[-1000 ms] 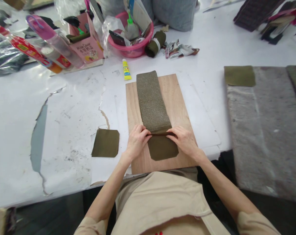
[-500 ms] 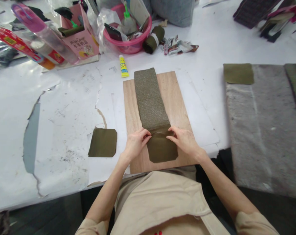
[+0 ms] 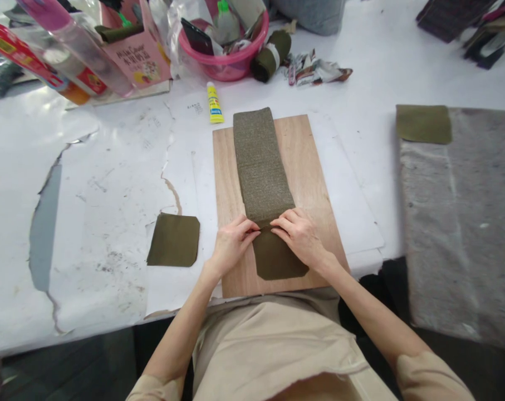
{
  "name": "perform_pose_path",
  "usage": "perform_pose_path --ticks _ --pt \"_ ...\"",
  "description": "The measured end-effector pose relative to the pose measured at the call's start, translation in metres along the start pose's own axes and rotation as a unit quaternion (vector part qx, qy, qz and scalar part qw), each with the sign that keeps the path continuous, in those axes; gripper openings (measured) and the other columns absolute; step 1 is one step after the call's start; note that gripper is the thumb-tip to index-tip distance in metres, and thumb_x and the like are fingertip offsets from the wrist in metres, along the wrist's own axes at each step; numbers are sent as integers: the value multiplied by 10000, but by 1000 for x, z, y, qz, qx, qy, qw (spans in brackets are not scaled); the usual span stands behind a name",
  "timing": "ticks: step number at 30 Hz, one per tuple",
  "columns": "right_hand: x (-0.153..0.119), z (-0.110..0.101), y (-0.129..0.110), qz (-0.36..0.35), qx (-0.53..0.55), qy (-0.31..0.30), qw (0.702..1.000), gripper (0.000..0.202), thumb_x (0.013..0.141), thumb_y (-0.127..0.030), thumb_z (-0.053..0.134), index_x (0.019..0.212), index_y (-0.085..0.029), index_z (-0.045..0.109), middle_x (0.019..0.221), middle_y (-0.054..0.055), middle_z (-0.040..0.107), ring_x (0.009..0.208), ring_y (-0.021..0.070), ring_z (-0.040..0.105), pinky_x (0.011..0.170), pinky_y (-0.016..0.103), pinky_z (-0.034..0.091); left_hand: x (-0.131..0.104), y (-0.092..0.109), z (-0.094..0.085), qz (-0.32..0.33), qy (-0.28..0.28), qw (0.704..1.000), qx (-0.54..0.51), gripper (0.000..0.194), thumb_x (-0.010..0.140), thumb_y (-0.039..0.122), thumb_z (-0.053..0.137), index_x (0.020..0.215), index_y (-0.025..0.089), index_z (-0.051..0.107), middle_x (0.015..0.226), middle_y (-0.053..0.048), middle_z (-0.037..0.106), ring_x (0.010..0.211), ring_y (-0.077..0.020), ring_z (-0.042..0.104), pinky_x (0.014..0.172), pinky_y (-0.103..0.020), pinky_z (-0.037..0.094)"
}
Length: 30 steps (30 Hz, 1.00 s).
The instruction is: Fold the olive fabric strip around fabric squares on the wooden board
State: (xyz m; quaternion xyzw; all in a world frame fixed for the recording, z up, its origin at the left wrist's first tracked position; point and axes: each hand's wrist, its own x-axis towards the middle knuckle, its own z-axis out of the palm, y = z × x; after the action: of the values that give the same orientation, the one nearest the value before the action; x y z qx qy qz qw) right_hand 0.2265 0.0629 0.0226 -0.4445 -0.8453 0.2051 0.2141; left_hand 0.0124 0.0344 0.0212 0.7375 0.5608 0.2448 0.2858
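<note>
On a wooden board (image 3: 319, 223) lies a long strip of textured olive-green fabric (image 3: 263, 161), reaching past the board's far edge. A smooth olive fabric piece (image 3: 279, 259) with cut corners meets the strip's near end. My left hand (image 3: 234, 240) pinches the edge where the two meet, at its left side. My right hand (image 3: 300, 236) pinches the same edge from the right, its fingertips close to the left ones. The fingers partly hide the seam. Left of the board rests a stack of olive fabric squares (image 3: 173, 240).
A yellow glue tube (image 3: 214, 103) lies behind the board. Farther back are a pink basket (image 3: 219, 69), a rolled green fabric (image 3: 272, 55), crumpled wrappers (image 3: 317, 69) and a pink box (image 3: 139, 61). A grey padded slab (image 3: 456, 223) bearing an olive patch (image 3: 423, 123) is at right.
My right hand has moved left along the edge toward my left hand, which keeps its pinch at the left side. The view has shifted slightly.
</note>
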Motion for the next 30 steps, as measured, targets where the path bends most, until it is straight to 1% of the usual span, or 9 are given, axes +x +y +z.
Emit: perform_pose_path --ticks 2,5,10,14,20,24,30 --pt "0 3 2 -1 8 7 1000 103 936 -241 570 909 -213 665 905 55 643 934 217 535 841 373 452 0 -1 0 -1 6 1000 -7 96 931 277 586 920 210 653 856 5 608 718 -107 578 658 -219 447" --pt "-1 3 4 4 27 12 1000 116 943 -235 559 879 -206 652 909 53 645 936 209 537 833 357 453 -1 -4 2 -1 19 1000 -17 107 935 283 583 931 207 658 861 5 607 705 -99 573 661 -215 453" --pt "-1 3 5 -3 46 14 999 156 959 -250 534 879 -222 665 902 42 668 928 201 547 847 356 455 -2 -8 5 23 44 999 -12 117 944 258 567 933 202 669 893 -16 626 810 -119 612 713 -224 477" --pt "-3 3 9 -20 46 14 999 186 964 -230 522 920 -240 703 907 36 676 935 189 549 854 340 451 -3 -9 7 49 59 997 10 134 951 251 551 922 194 669 886 -26 632 811 -121 621 704 -221 487" --pt "-6 3 12 -29 26 12 999 213 953 -198 537 993 -259 737 900 42 669 922 188 543 821 340 452 -7 -13 9 99 71 989 78 142 961 218 523 969 186 661 911 -30 648 803 -109 630 673 -195 484" --pt "-7 5 12 -49 14 19 999 217 954 -189 535 1009 -249 737 911 44 659 918 180 528 820 329 447 -11 -17 9 139 65 978 139 181 969 176 480 1056 181 639 944 -33 650 800 -107 634 646 -183 480" --pt "-8 6 14 -70 -14 24 997 219 960 -195 529 1030 -252 729 921 36 650 924 178 519 840 334 426 -13 -18 9 168 62 963 203 193 974 183 466 1094 176 616 948 -38 649 791 -117 626 622 -188 477"
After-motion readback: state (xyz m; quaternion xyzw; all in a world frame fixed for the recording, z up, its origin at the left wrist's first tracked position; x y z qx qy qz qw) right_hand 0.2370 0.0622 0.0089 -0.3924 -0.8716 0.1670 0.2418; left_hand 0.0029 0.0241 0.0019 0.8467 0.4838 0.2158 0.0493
